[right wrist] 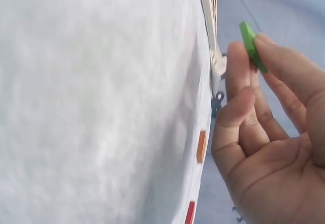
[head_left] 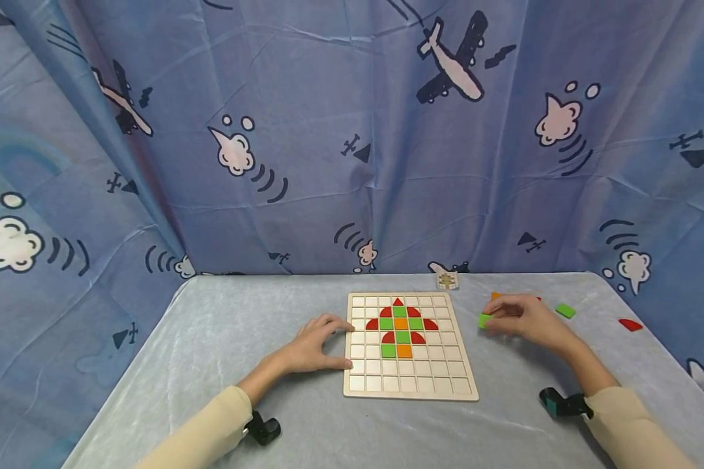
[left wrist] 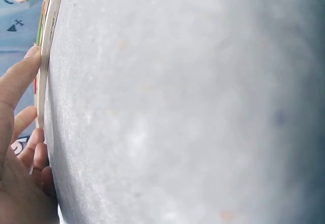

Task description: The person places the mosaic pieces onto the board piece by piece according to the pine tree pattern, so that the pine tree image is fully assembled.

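A wooden grid board (head_left: 410, 385) lies on the table, bearing a symmetric pattern of green squares, orange squares, red quarter-rounds and a red triangle (head_left: 397, 302) at its top. My left hand (head_left: 313, 345) rests at the board's left edge, thumb and fingertips touching the rim and spread apart. In the left wrist view, the thumb and fingers meet the board's edge (left wrist: 45, 46). To the right of the board, my right hand (head_left: 522, 319) pinches a green square tile (right wrist: 252, 47) between thumb and fingertips, raised above the cloth in the right wrist view.
Beyond the right hand lie a loose green tile (head_left: 566, 311), a red quarter-round (head_left: 630, 324) and a partly hidden orange piece (head_left: 496, 296). A small patterned card (head_left: 447, 281) lies at the table's back edge, before a blue printed curtain (head_left: 305, 130).
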`<control>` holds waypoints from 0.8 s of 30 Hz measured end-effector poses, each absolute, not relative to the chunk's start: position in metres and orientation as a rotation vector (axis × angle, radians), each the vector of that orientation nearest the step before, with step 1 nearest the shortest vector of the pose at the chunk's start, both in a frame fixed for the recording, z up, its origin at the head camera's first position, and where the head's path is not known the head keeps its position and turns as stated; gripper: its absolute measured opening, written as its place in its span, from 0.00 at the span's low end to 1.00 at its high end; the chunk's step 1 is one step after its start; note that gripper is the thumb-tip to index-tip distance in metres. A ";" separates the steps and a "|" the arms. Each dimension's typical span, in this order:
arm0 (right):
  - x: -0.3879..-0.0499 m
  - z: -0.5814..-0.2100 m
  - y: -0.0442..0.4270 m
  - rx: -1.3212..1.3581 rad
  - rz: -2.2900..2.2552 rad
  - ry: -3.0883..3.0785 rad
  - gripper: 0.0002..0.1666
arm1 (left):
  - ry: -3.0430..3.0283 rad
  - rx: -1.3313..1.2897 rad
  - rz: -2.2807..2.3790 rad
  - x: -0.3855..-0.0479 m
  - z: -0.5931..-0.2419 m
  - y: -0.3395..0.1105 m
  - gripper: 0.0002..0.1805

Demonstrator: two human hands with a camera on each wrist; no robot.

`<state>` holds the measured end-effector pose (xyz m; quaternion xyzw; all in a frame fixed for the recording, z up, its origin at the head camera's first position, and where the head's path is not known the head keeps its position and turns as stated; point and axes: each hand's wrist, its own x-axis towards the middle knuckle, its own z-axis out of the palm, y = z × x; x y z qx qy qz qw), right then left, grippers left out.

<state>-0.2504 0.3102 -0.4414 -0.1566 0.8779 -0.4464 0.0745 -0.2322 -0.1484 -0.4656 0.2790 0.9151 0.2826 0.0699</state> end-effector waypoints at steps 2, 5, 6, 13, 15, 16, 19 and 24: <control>-0.248 -0.441 0.306 -0.495 -1.359 2.622 0.20 | 2.753 0.840 0.852 -0.232 -0.466 -0.148 0.38; -0.245 -0.441 0.299 -0.533 -1.389 2.601 0.18 | 2.752 0.841 0.854 -0.232 -0.465 -0.148 0.38; -0.244 -0.440 0.297 -0.552 -1.394 2.599 0.18 | 2.752 0.842 0.854 -0.232 -0.465 -0.148 0.38; -0.237 -0.439 0.280 -0.609 -1.362 2.639 0.13 | 2.755 0.844 0.848 -0.232 -0.467 -0.148 0.38; -0.236 -0.440 0.276 -0.631 -1.361 2.626 0.13 | 2.754 0.844 0.847 -0.232 -0.467 -0.148 0.38; -0.236 -0.440 0.273 -0.630 -1.367 2.617 0.13 | 2.756 0.845 0.844 -0.233 -0.467 -0.148 0.38; -0.234 -0.440 0.267 -0.630 -1.379 2.584 0.13 | 2.755 0.843 0.847 -0.232 -0.467 -0.148 0.38; -0.230 -0.440 0.255 -0.637 -1.382 2.554 0.13 | 2.753 0.836 0.853 -0.232 -0.466 -0.148 0.38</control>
